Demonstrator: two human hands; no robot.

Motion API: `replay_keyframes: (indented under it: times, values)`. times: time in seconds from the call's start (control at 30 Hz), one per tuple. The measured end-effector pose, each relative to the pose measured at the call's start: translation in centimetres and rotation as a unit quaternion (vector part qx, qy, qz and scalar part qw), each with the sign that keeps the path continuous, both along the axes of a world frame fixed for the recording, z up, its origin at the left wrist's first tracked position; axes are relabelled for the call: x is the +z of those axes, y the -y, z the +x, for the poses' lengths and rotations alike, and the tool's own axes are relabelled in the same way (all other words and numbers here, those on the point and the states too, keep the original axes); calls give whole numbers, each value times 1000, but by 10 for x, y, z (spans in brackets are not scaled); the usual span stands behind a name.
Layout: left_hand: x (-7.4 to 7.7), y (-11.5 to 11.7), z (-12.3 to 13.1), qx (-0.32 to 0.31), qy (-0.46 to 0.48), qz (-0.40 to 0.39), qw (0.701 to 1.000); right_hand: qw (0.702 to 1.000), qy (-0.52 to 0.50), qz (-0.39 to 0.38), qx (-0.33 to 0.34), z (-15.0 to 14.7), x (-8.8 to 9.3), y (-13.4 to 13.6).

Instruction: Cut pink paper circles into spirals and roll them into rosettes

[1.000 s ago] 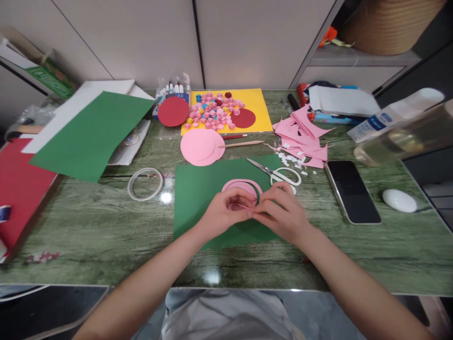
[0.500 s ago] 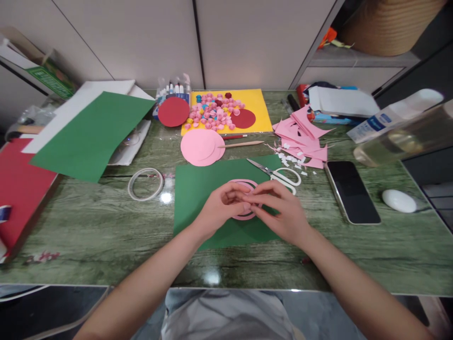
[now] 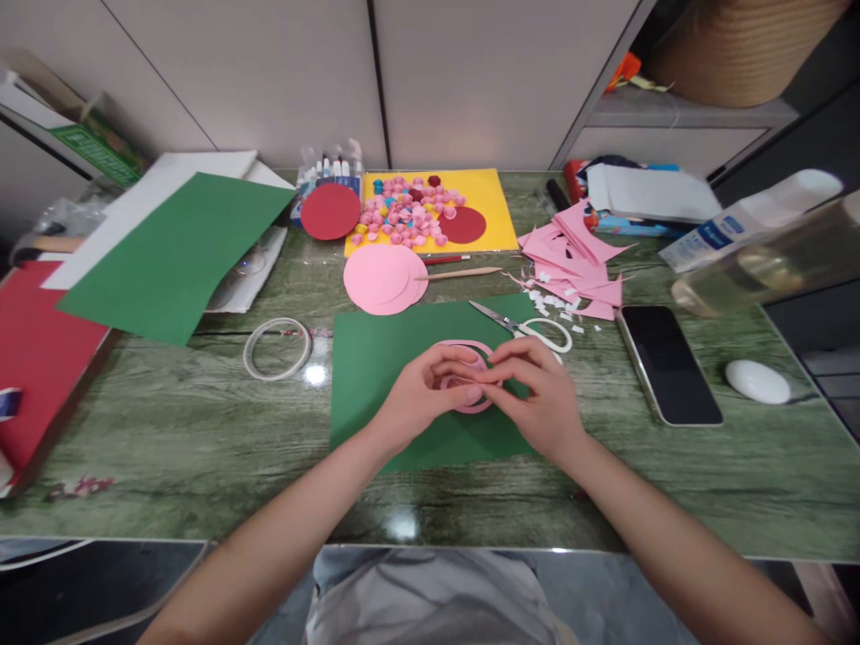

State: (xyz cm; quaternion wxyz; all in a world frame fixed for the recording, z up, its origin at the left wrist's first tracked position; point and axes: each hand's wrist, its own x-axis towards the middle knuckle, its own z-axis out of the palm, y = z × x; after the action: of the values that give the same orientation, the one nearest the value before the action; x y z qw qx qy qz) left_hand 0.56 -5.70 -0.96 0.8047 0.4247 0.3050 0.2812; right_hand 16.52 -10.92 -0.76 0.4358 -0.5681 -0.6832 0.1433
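Note:
A pink paper spiral strip [image 3: 476, 408] is between my hands, its loops hanging over a green paper sheet [image 3: 369, 358]. The fingers and thumb of my left hand [image 3: 430, 385] are closed around its rolled part, which they partly hide. With thumb and fingertips my right hand [image 3: 537, 390] pinches at the same strip from the other side. White-handled scissors [image 3: 547, 333] lie just beyond my right hand, on the green sheet.
Pink paper circles [image 3: 382, 279], a wooden stick [image 3: 463, 272] and small rolled paper flowers [image 3: 409, 210] on yellow paper lie behind. Pink scraps [image 3: 571, 260] and a phone [image 3: 670, 363] are at right. A tape roll [image 3: 276, 349] lies left.
My right hand has shifted slightly and its fingers have drawn a little closer together. My left hand stays nearly in place, and the pink loops have moved a little.

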Motion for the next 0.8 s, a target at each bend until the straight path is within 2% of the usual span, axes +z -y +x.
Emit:
replay_keyframes:
  times: [0.27, 0.47, 0.8]
  values:
    - [0, 1, 1, -20, -1, -6, 1000, 999, -28, -26, 21, -1, 3, -1]
    - [4, 1, 1, -29, -22, 30, 999, 999, -16, -32, 41, -1, 2, 0]
    - [1, 1, 1, -27, -26, 38, 999, 998, 30, 6, 61, -1, 3, -1]
